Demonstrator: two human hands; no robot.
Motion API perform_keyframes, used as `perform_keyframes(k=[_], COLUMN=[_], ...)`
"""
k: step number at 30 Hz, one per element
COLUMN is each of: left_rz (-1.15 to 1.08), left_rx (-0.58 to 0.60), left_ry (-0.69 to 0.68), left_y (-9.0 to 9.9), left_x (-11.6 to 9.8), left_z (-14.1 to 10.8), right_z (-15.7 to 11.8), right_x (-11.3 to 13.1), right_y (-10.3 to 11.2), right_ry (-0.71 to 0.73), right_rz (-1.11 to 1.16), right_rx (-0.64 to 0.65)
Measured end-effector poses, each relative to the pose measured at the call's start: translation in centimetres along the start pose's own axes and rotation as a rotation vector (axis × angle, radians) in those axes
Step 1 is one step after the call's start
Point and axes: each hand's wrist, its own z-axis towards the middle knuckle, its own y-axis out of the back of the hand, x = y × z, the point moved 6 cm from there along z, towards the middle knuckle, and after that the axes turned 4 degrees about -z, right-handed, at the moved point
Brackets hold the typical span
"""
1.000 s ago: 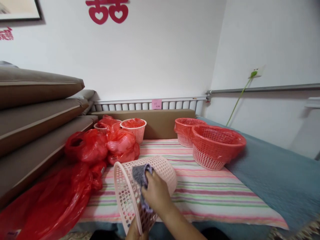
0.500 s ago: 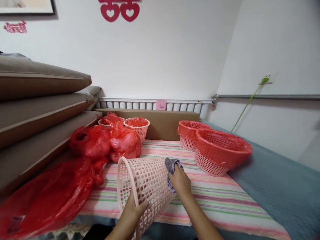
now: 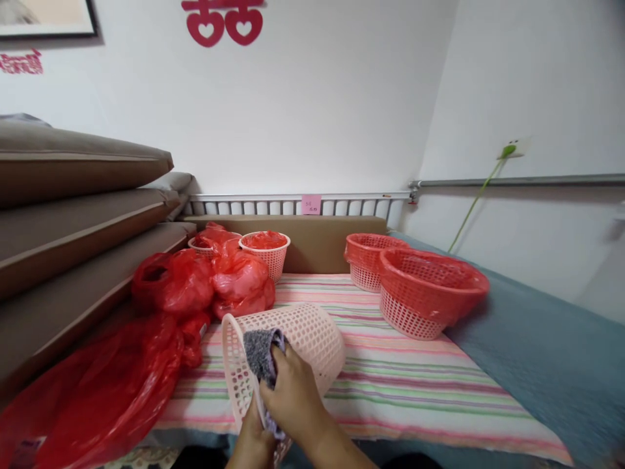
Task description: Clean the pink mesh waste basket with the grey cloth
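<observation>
A pale pink perforated plastic basket (image 3: 312, 335) lies on its side over the striped cloth, its mouth facing left. My left hand (image 3: 254, 438) grips the rim at the near lower side; part of its fingers is hidden inside the basket and behind my other hand. In my right hand (image 3: 295, 391) is a bunched grey cloth (image 3: 262, 355) with a purple edge. That hand presses the cloth against the basket's outer wall, close to the rim and just above my left hand.
Red plastic bags (image 3: 176, 283) lie in a heap at left, beside stacked brown cushions (image 3: 83, 260). Two smaller pink baskets (image 3: 276, 259) stand behind the heap. To the right are two baskets lined with red bags (image 3: 415, 316). A striped cloth (image 3: 415, 384) covers the surface.
My right hand has moved left with the cloth, from the basket's base end to near its rim. The basket has turned slightly, its base end now pointing further away.
</observation>
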Motion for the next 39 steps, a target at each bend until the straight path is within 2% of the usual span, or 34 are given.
perform_keyframes(k=[2, 4, 6, 9, 11, 13, 15, 18, 21, 23, 26, 28, 30, 31, 33, 35, 39], left_rz=[0.072, 0.092, 0.043, -0.038, -0.047, -0.053, -0.070, -0.102, -0.123, -0.143, -0.132, -0.044, 0.061, 0.089, 0.087, 0.062, 0.119], left_rx=[0.047, 0.090, 0.121, 0.141, 0.180, 0.195, 0.179, 0.167, 0.195, 0.212, 0.202, 0.160, 0.119, 0.114, 0.144, 0.221, 0.363], left_ry=[-0.008, 0.025, 0.079, 0.104, 0.103, 0.116, 0.134, 0.147, 0.169, 0.182, 0.190, 0.154, 0.077, 0.044, 0.052, 0.111, 0.147], left_y=[0.4, 0.4, 0.0, -0.3, -0.5, -0.5, -0.3, -0.3, -0.7, -0.9, -0.5, 0.3, 1.1, 1.4, 1.5, 1.1, 0.2], left_x=[0.4, 1.1, 1.9, 2.8, 3.2, 3.5, 3.5, 3.1, 2.4, 2.3, 2.9, 3.5, 3.8, 3.8, 3.8, 3.5, 2.2], left_z=[-0.1, -0.5, -1.0, -1.6, -1.7, -1.8, -1.7, -1.8, -1.9, -1.9, -1.8, -1.7, -1.6, -1.6, -1.6, -1.6, -2.0], right_z=[0.0, 0.6, 1.6, 2.8, 2.9, 2.7, 2.4, 2.1, 2.3, 2.5, 1.9, 1.0, 0.1, -0.1, -0.1, 0.7, 2.9], right_x=[-0.4, -2.6, -6.3, -13.1, -16.9, -19.1, -19.9, -19.7, -17.7, -14.5, -7.8, -3.3, -0.3, 0.4, 0.2, -1.9, -10.2], right_y=[0.1, 0.4, 1.1, 2.7, 3.8, 4.3, 4.6, 4.5, 3.8, 3.0, 1.3, 0.5, -0.1, -0.2, -0.2, 0.1, 1.9], right_ry=[0.021, -0.020, -0.138, -0.412, -0.569, -0.637, -0.639, -0.655, -0.641, -0.553, -0.332, -0.155, -0.047, -0.018, -0.011, -0.058, -0.327], right_rz=[-0.014, -0.109, -0.256, -0.446, -0.477, -0.471, -0.461, -0.448, -0.401, -0.341, -0.208, -0.107, -0.041, -0.024, -0.046, -0.147, -0.426], right_rx=[-0.005, -0.018, -0.015, -0.003, 0.002, 0.006, 0.000, 0.000, 0.027, 0.023, 0.017, 0.018, 0.028, 0.030, 0.025, 0.014, 0.010])
